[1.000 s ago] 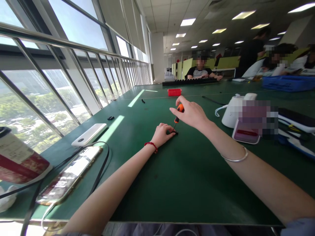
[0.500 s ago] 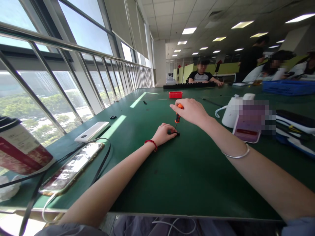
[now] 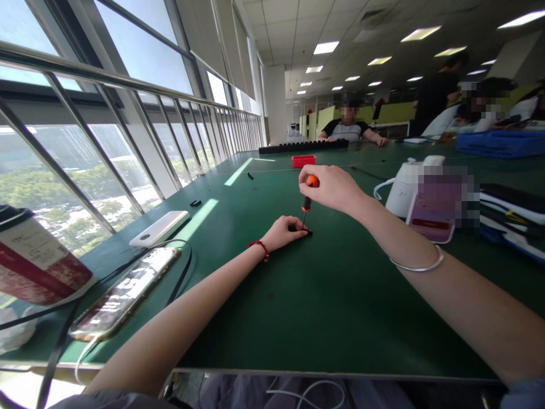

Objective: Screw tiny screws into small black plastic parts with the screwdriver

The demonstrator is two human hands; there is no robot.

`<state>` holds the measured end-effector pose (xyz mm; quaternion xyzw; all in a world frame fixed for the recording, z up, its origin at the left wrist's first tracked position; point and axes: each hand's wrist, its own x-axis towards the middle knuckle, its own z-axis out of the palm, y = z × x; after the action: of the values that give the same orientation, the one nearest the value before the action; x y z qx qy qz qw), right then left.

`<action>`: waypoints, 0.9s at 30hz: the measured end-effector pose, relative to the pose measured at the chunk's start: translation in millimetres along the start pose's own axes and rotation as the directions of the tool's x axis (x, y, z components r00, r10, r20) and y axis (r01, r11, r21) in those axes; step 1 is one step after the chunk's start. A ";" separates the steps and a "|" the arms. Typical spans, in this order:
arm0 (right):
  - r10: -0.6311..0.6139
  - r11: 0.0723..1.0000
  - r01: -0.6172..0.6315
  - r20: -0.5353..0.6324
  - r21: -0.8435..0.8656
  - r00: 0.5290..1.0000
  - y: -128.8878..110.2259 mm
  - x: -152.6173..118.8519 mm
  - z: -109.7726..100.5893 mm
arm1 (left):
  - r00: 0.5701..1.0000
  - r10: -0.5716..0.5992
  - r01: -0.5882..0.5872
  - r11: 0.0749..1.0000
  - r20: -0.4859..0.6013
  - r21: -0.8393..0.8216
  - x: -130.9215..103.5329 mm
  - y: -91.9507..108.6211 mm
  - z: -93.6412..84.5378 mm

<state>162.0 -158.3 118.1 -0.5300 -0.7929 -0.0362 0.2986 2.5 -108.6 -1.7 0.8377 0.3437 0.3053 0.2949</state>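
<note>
My left hand (image 3: pixel 284 232), with a red bracelet at its wrist, rests on the green table and pinches a small black part (image 3: pixel 309 232). Above it, my right hand (image 3: pixel 334 186) has its fingers round the orange top of a screwdriver (image 3: pixel 307 201). The screwdriver stands nearly upright, its thin shaft reaching down to the black part by my left fingertips. The exact spot where its tip touches is too small to make out.
A red tray (image 3: pixel 304 161) lies beyond my hands. On the left are a white power bank (image 3: pixel 159 228), a phone (image 3: pixel 128 292), cables and a cup (image 3: pixel 40 255). A white device (image 3: pixel 404 187) and a pink phone (image 3: pixel 431 218) stand right. A person sits behind a long black strip (image 3: pixel 304 147).
My right hand's fingers have curled more closely round the screwdriver top. The long black strip at the far side has shifted left. My left hand has hardly moved.
</note>
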 end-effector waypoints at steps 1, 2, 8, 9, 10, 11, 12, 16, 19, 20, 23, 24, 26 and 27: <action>0.003 1.000 -0.003 -0.006 0.001 1.000 -1.2 -0.3 0.2 | 1.000 -0.007 0.007 1.000 0.003 -0.020 0.0 -0.7 0.0; 0.004 1.000 -0.004 -0.011 -0.003 1.000 -2.2 -0.5 0.5 | 1.000 -0.013 0.013 0.999 0.006 -0.032 0.0 -1.2 0.0; -0.023 0.999 0.022 -0.049 -0.027 0.999 -1.7 0.4 3.4 | 1.000 -0.019 0.018 0.999 -0.003 -0.028 0.1 -1.2 0.5; -0.028 0.999 0.027 -0.054 -0.021 0.998 -1.0 0.8 3.7 | 1.000 -0.022 0.022 0.999 -0.004 -0.029 0.2 -1.1 0.6; -0.030 0.999 0.028 -0.062 -0.025 0.998 -0.3 1.1 4.0 | 1.000 -0.026 0.026 0.999 -0.001 -0.034 0.2 -1.0 0.7; -0.026 0.999 0.024 -0.072 -0.034 0.997 0.2 1.3 4.2 | 1.000 -0.031 0.031 0.999 0.002 -0.043 0.2 -1.0 0.9; -0.019 0.999 0.015 -0.081 -0.049 0.997 0.5 1.5 4.2 | 0.999 -0.035 0.035 0.998 0.005 -0.054 0.1 -1.0 1.0; 0.026 0.998 -0.028 -0.045 -0.056 0.999 1.7 1.7 2.9 | 0.999 -0.047 0.047 0.995 -0.001 -0.088 -0.3 -0.9 1.1; 0.020 1.000 -0.020 0.021 -0.022 1.000 3.8 1.5 0.0 | 0.999 -0.055 0.054 0.995 -0.001 -0.086 -0.7 -1.4 0.8; 0.011 1.000 -0.011 0.035 -0.012 0.999 4.7 1.3 -1.1 | 0.998 -0.055 0.055 0.995 0.003 -0.085 -0.7 -1.8 0.8; -0.006 1.000 0.006 0.042 -0.011 0.999 6.8 0.6 -3.4 | 0.998 -0.055 0.055 0.995 0.003 -0.083 -0.4 -3.0 0.8; -0.007 1.000 0.007 0.044 -0.013 0.999 7.1 0.3 -3.7 | 0.998 -0.058 0.058 0.995 0.002 -0.081 -0.3 -3.3 0.9; -0.001 1.000 0.001 0.050 -0.007 0.999 6.8 -0.4 -3.8 | 0.998 -0.063 0.063 0.995 0.001 -0.074 0.0 -3.4 0.9; 0.002 1.000 -0.002 0.051 0.002 0.999 6.2 -0.7 -3.7 | 0.998 -0.063 0.063 0.995 0.003 -0.071 -0.1 -3.1 0.8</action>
<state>169.1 -157.6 119.1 -0.5314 -0.7996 -0.0216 0.2789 1.8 -107.0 -4.4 0.8155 0.3588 0.3073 0.3344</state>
